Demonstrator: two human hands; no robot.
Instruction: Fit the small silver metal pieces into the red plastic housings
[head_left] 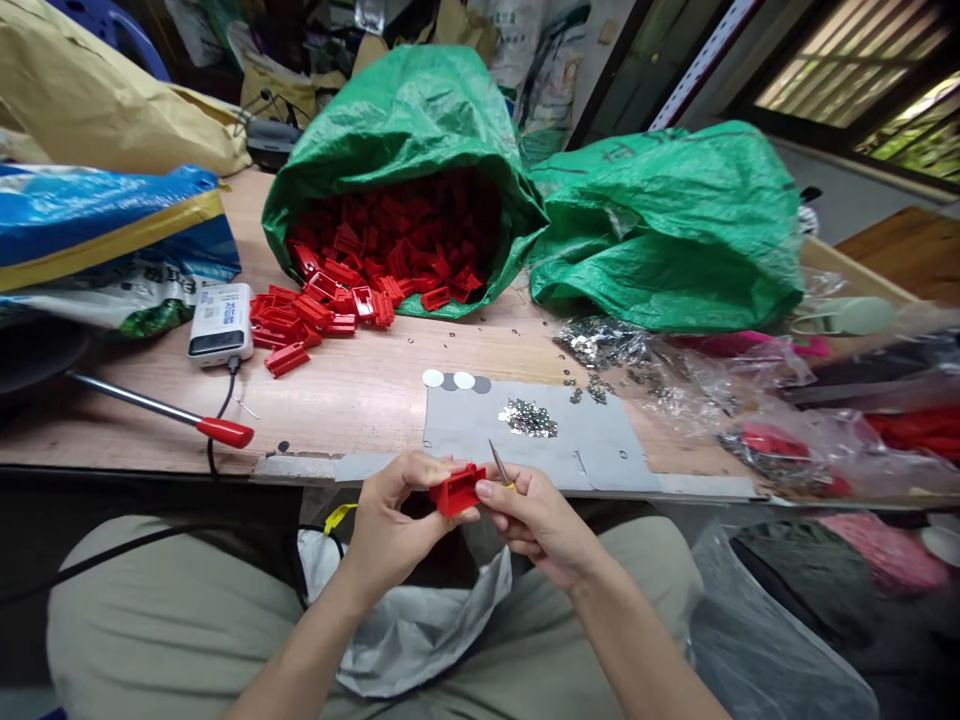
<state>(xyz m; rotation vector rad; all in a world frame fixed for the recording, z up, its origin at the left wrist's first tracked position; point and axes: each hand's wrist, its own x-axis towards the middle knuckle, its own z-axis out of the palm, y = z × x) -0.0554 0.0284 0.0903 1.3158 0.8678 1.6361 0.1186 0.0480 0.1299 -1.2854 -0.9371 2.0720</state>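
Observation:
My left hand [394,515] is closed around a small red plastic part [457,490], held just below the table's front edge. My right hand [536,520] grips tweezers [499,465] whose metal tips stick up beside the part, and its thumb presses the part's right side. Both hands are above my lap. A small heap of tiny metal pieces [529,418] lies on a grey sheet [600,440] right in front of my hands.
An open green sack [405,120] spills several red parts [322,305] onto the wooden table [352,390]. A second green sack [675,220] lies to the right, clear bags with metal bits [637,350] beside it. A power bank [221,320] and a red-handled tool [217,428] lie left. A plastic bag [420,620] sits in my lap.

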